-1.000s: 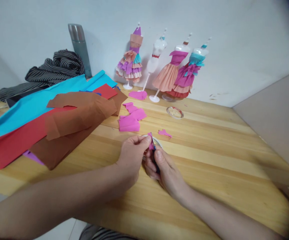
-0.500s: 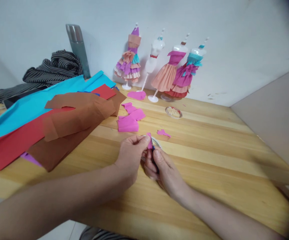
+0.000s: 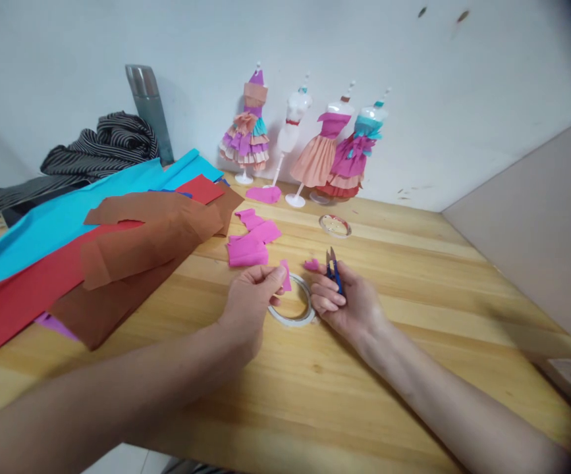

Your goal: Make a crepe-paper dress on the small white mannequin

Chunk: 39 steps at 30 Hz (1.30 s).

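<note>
At the centre of the frame, just below the middle, I have the pink strip [image 3: 286, 276] pinched between thumb and forefinger of the left hand [image 3: 250, 299], its free end standing out past the fingertips. I judge it next to weightless, soft and crinkly, and easy to tear or crease; I'd take it flat by one end or edge, with light pressure, and never pull hard across it.

Just right of centre, the right hand [image 3: 352, 303] has its fingers curled around the blue-handled snips [image 3: 334, 271], the blades pointing up the frame with their tips parted. These should be stiff, small and springy, best held low on the handles, clear of the blades.

Between the hands, a white tape roll [image 3: 294, 322] lies flat on the desk [image 3: 413, 283]; I'd lift that by its rim. A small pink scrap [image 3: 311, 264] sits just beside the right fingers, though I can't tell whether they touch. Further out, left of centre, lie larger pink pieces [image 3: 248, 250], probably just as limp. Four dress forms [image 3: 292, 118] stand upper centre.
</note>
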Each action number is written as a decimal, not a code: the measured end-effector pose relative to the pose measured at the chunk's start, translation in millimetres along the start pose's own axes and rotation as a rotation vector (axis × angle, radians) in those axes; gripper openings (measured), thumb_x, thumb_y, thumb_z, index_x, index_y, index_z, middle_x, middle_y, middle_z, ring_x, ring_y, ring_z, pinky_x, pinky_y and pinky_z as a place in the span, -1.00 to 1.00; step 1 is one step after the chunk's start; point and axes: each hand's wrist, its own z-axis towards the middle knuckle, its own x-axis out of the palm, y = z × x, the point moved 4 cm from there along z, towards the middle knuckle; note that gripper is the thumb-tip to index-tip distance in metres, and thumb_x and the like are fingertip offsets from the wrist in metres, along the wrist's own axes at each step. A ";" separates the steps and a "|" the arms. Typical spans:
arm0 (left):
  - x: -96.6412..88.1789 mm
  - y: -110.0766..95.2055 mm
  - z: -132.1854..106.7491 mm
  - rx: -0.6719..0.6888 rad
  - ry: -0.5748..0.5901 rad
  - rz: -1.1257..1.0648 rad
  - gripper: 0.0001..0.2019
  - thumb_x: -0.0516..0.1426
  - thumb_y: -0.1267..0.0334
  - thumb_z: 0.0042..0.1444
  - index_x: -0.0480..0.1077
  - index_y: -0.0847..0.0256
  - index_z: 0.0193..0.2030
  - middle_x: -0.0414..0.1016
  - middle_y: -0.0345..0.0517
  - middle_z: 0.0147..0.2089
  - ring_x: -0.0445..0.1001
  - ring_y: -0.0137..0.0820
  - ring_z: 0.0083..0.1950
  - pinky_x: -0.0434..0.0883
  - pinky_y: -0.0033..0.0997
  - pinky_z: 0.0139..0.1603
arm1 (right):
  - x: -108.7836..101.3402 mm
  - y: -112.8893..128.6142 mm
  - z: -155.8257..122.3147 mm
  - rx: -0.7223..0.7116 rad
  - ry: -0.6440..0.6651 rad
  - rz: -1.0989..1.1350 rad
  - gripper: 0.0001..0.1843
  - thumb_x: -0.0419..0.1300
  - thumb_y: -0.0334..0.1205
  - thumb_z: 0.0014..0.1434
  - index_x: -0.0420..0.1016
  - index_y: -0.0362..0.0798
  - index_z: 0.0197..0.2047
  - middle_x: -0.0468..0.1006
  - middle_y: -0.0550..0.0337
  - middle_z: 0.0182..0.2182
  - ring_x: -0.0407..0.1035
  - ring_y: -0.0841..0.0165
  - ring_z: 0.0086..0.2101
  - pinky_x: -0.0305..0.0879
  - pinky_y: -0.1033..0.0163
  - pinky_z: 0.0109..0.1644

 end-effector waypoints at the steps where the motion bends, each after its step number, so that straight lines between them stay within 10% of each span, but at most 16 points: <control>1: 0.7 -0.5 -0.1 0.009 0.016 0.012 -0.61 0.39 0.01 -0.31 0.41 0.29 -0.57 0.34 -0.24 -0.57 0.23 -0.57 -0.49 0.17 -0.55 -0.46 | 3.8 -1.2 -3.2 0.019 0.025 -0.004 -0.71 0.13 -0.01 0.25 0.35 -0.05 -0.36 -0.05 0.48 -0.67 -0.35 0.57 -0.69 -0.26 0.41 -0.68; 12: 4.2 -3.2 -6.9 0.049 0.109 0.141 -0.70 0.32 0.07 -0.15 0.44 0.29 -0.57 0.30 -0.26 -0.63 0.17 -0.57 -0.54 0.14 -0.51 -0.45 | 22.6 -12.4 -28.7 -0.338 -0.057 -0.516 -0.61 0.42 0.03 -0.03 0.45 -0.04 -0.28 0.09 0.46 -0.68 -0.11 0.56 -0.67 -0.24 0.35 -0.63; 25: 8.9 -3.1 -6.8 -0.071 0.247 0.128 -0.62 0.28 -0.06 -0.12 0.47 0.29 -0.46 0.40 -0.15 -0.54 0.34 -0.48 -0.49 0.34 -0.49 -0.48 | 29.0 -4.7 -26.5 -0.166 -0.021 -0.406 -0.61 0.42 -0.01 -0.06 0.33 -0.06 -0.51 0.07 0.47 -0.75 -0.16 0.60 -0.71 -0.28 0.39 -0.65; 39: 14.0 -14.5 -4.1 -0.027 0.216 0.285 -0.96 0.20 0.39 -0.18 0.43 0.30 -0.57 0.42 -0.22 -0.62 0.30 -0.58 -0.59 0.25 -0.56 -0.49 | 24.2 3.9 -24.6 -0.257 -0.052 -0.471 -0.70 0.37 -0.08 -0.03 0.49 -0.10 -0.29 0.09 0.46 -0.69 -0.13 0.56 -0.67 -0.25 0.35 -0.61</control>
